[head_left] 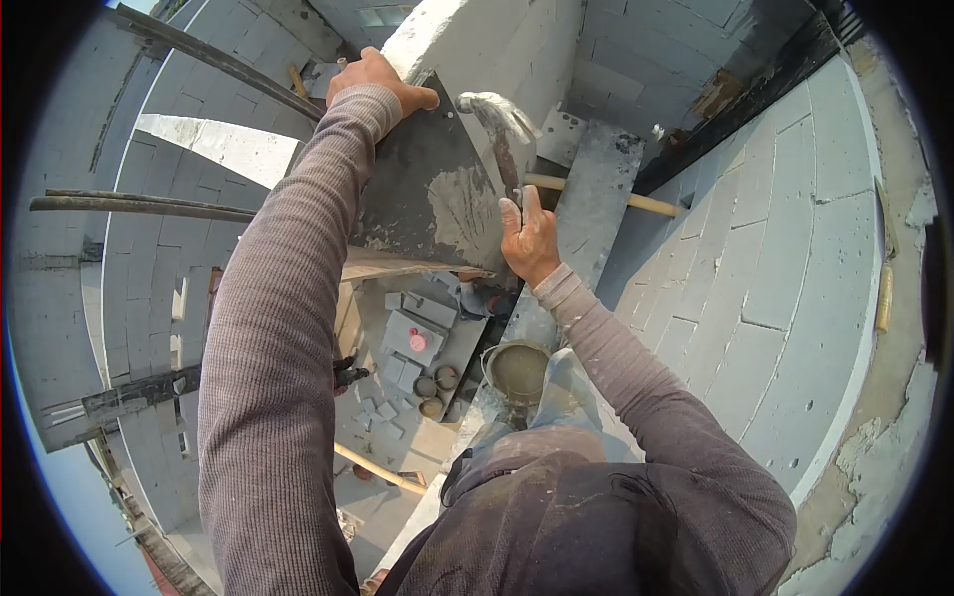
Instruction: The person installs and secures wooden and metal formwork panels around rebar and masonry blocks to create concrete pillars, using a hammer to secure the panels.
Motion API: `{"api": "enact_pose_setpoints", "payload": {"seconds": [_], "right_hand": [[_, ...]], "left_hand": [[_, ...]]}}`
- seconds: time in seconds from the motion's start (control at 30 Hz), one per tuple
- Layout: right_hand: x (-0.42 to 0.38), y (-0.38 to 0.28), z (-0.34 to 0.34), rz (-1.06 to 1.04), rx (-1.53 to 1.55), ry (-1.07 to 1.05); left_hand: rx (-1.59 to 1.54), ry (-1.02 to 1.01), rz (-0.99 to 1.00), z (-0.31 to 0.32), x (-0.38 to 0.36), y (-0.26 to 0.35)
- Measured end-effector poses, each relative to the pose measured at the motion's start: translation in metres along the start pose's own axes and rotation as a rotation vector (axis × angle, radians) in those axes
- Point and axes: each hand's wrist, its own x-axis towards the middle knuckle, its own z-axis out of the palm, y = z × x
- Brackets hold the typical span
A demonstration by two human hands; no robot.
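Grey mortar (463, 209) lay in a rough patch on the slab (397, 189), just to the left of the right hand (532, 241). This hand was closed narrowly around the handle of a hammer (502, 129), and the whitened head stood above the knuckles, leaning to the left. From my place I could not tell whether the head touched the slab.

The left hand (372, 81) rested over the top edge of the same slab, the thumb set wide from the bent fingers; how firmly it gripped, I could not tell. Just to the right of this hand stood a pale block (517, 60).

Beyond the right hand, and a little to its right, ran a plank (594, 223), with a pole (654, 205) crossing underneath. Well to the right of that hand was a wall (775, 228) of large blocks. Below the same hand, near the knees, a bucket (488, 370) held a grey mix. Lower, and to its left, pails (447, 377) stood beside a pink thing (416, 343).
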Motion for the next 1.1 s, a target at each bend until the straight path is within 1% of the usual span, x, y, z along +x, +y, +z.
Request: {"api": "enact_pose_setpoints", "payload": {"seconds": [0.03,0.1,0.13,0.17,0.23,0.27,0.3,0.37,0.43,0.5,0.53,0.57,0.63,0.67,0.7,0.77,0.8,0.83,0.9,0.93,0.97,1.03,1.1], "right_hand": [[0.001,0.003,-0.005,-0.008,-0.001,0.005],[0.005,-0.001,-0.014,0.06,0.08,-0.049],[0.004,-0.006,-0.019,0.079,0.124,-0.02],[-0.001,-0.011,-0.02,0.094,0.124,-0.035],[0.002,-0.016,-0.016,0.034,0.314,0.246],[-0.002,-0.012,-0.008,0.091,0.428,0.237],[-0.003,-0.006,0.0,0.094,0.426,0.234],[0.002,0.009,0.01,0.046,0.046,-0.074],[0.008,0.001,-0.002,0.033,0.039,-0.057],[0.007,-0.011,-0.012,0.012,0.134,0.054],[0.005,-0.017,-0.012,0.039,0.231,0.146],[0.004,-0.015,-0.007,0.043,0.23,0.14],[0.002,-0.012,0.004,-0.002,0.398,0.28],[-0.001,-0.004,0.011,-0.019,0.093,0.216],[-0.003,0.002,0.01,-0.026,0.094,0.227],[-0.001,0.012,0.005,0.129,0.052,-0.071],[0.002,0.005,0.001,0.066,0.097,0.012],[-0.002,-0.002,0.0,0.075,0.099,0.001],[-0.01,-0.009,0.004,0.195,0.269,0.215],[-0.011,-0.004,0.014,0.137,0.351,0.264],[-0.013,0.003,0.02,0.146,0.345,0.262],[0.001,0.004,0.021,0.07,-0.017,-0.077],[0.009,-0.007,0.008,0.044,0.034,-0.068]], "left_hand": [[0.017,0.017,0.004,0.003,-0.001,0.001],[0.033,0.044,0.004,-0.001,0.006,-0.001],[0.017,0.04,0.017,-0.002,0.007,-0.003],[0.006,0.021,0.032,0.004,0.003,-0.004],[-0.005,0.004,0.022,0.005,0.002,-0.002],[0.001,0.01,0.03,0.006,0.004,-0.003],[0.01,0.016,0.041,0.007,0.004,-0.004],[0.0,0.019,0.049,0.006,0.002,-0.003],[0.047,0.052,0.042,0.004,0.001,-0.002],[0.038,0.021,0.044,0.005,0.003,-0.004],[0.028,0.009,0.033,0.006,0.001,-0.003],[0.017,0.007,0.023,0.004,0.001,-0.002],[0.016,0.003,0.032,0.004,-0.001,-0.003],[0.015,0.001,0.029,0.003,-0.003,-0.003],[0.014,0.008,0.029,0.0,-0.003,-0.001],[0.028,0.023,0.041,0.001,0.001,0.001],[0.038,0.015,0.039,-0.001,0.001,-0.001],[0.041,0.002,0.033,0.002,0.001,-0.004],[0.002,0.004,0.026,0.003,0.002,-0.003],[-0.01,0.002,0.02,0.004,0.001,-0.003],[-0.011,-0.008,0.024,0.008,0.0,-0.003],[0.003,0.037,0.035,0.006,0.003,-0.003],[0.02,0.068,0.029,0.001,0.008,-0.002]]}}
